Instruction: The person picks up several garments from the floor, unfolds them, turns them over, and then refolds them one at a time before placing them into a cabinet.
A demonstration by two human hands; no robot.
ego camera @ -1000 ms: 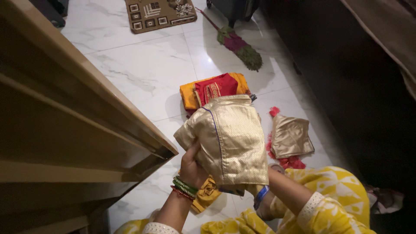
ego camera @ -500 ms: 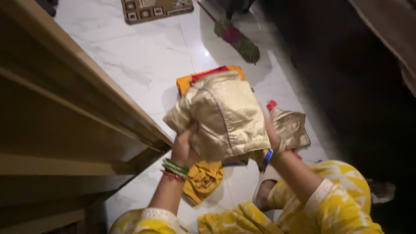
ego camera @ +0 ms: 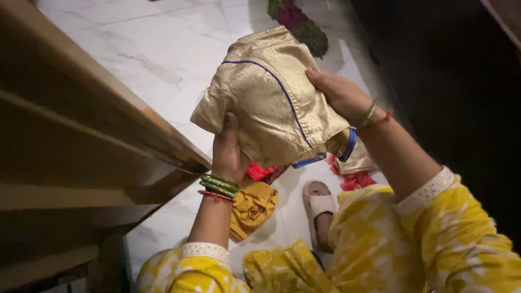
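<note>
Overhead, gold blouse (ego camera: 271, 97) gripped by both hands, mustard cloth (ego camera: 252, 209) on floor (ego camera: 157, 59)

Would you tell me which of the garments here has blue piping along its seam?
The gold blouse held up in both hands; the mustard cloth and red cloth lie on the floor beneath.

A white marble floor (ego camera: 163, 49) spreads below; a wooden shelf unit (ego camera: 70, 141) rises along its left side; a mustard-yellow cloth (ego camera: 252, 209) lies crumpled on the floor just right of the shelf unit's corner; a pale sandal (ego camera: 317, 203) sits further right of it; red fabric (ego camera: 355, 179) shows beyond the sandal; a green and magenta broom head (ego camera: 301, 24) lies far up the floor.
</note>
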